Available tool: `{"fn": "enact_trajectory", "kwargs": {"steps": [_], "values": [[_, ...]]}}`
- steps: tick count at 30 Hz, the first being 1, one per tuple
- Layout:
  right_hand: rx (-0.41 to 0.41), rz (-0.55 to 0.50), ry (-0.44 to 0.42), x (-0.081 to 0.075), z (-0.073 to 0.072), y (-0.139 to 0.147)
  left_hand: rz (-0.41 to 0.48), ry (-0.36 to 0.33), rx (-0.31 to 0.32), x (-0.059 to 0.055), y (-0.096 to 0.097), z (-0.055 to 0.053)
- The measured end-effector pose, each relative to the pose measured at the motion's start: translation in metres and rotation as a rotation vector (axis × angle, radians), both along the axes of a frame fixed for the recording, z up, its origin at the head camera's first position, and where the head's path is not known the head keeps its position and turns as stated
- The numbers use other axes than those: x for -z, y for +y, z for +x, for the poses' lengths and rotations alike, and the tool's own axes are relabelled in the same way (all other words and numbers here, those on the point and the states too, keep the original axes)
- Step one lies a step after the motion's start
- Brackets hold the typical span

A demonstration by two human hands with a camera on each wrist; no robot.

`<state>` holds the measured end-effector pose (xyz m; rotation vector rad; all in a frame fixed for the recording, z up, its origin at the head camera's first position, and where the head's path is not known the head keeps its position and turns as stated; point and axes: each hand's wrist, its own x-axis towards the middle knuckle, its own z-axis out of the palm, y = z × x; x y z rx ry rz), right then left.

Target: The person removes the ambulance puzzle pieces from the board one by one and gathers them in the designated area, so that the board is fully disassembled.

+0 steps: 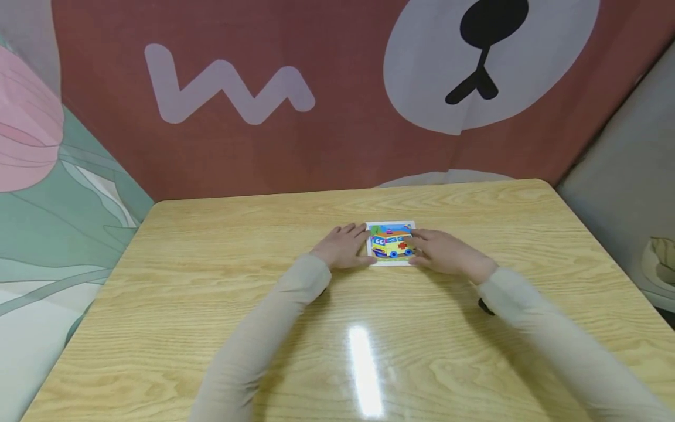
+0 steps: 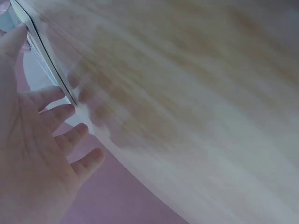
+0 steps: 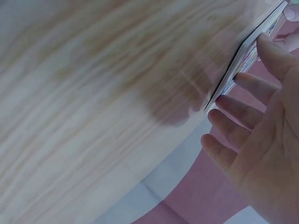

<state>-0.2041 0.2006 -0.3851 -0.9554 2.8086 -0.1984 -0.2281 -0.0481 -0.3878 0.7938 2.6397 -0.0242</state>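
Note:
A small square picture board (image 1: 391,241) lies flat on the wooden table, with a white border and a cartoon yellow ambulance printed on it. My left hand (image 1: 341,247) touches its left side with fingers spread and thumb at the near corner. On the opposite side, my right hand (image 1: 447,252) rests its thumb and fingertips along the right edge. The left wrist view shows the board's thin edge (image 2: 52,65) against the fingertips. From the right wrist, several extended fingers meet the board's edge (image 3: 243,46), while the outer ones stand slightly off it.
The light wood-grain table (image 1: 211,281) spreads around the board, with a bright light reflection (image 1: 365,372) near the front. Behind its far edge hangs a reddish-brown cloth (image 1: 316,158) with a cartoon animal. A pale object (image 1: 660,261) sits beyond the right edge.

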Motion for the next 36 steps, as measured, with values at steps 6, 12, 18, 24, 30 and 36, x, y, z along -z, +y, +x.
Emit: {"fn": "enact_trajectory", "kwargs": {"steps": [6,12,18,24,30,36], "values": [[0.003,-0.023,-0.028,0.001,0.0,-0.008,0.023,-0.028,-0.012,0.002,-0.009,-0.001],[-0.012,-0.035,-0.033,0.0,-0.001,-0.018,0.073,-0.048,-0.038,0.004,-0.019,-0.002],[0.003,-0.034,-0.057,0.0,-0.004,-0.028,0.091,-0.077,-0.061,0.005,-0.028,-0.004],[-0.021,-0.02,-0.035,-0.002,-0.005,-0.038,0.088,-0.11,-0.062,0.002,-0.036,-0.002],[-0.008,-0.048,-0.07,-0.006,-0.007,-0.045,0.099,-0.138,-0.055,0.001,-0.039,-0.002],[0.076,-0.088,-0.101,-0.004,-0.021,-0.056,0.098,-0.13,-0.058,0.0,-0.039,-0.003]]}}
